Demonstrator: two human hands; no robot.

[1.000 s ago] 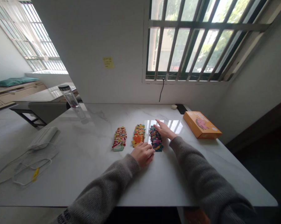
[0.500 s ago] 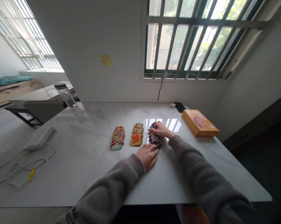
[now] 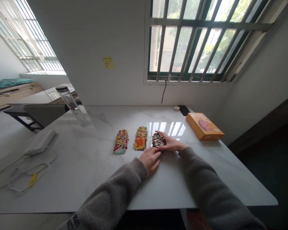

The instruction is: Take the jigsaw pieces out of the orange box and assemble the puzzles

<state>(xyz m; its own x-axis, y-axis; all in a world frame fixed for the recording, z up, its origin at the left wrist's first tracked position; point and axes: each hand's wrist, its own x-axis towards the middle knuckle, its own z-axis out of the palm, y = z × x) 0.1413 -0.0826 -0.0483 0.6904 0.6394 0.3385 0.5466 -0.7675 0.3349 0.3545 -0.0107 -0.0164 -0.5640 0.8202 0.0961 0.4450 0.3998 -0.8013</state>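
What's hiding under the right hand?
The right hand curves over part of the rightmost row of puzzle pieces. You can see many thin, overlapping edges, dark and light. Whatever lies beneath the fingers and palm is covered, so I can't tell those pictures.

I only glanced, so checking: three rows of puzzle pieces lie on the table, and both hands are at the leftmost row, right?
Not the leftmost: the head view shows the left hand and right hand at the rightmost row.
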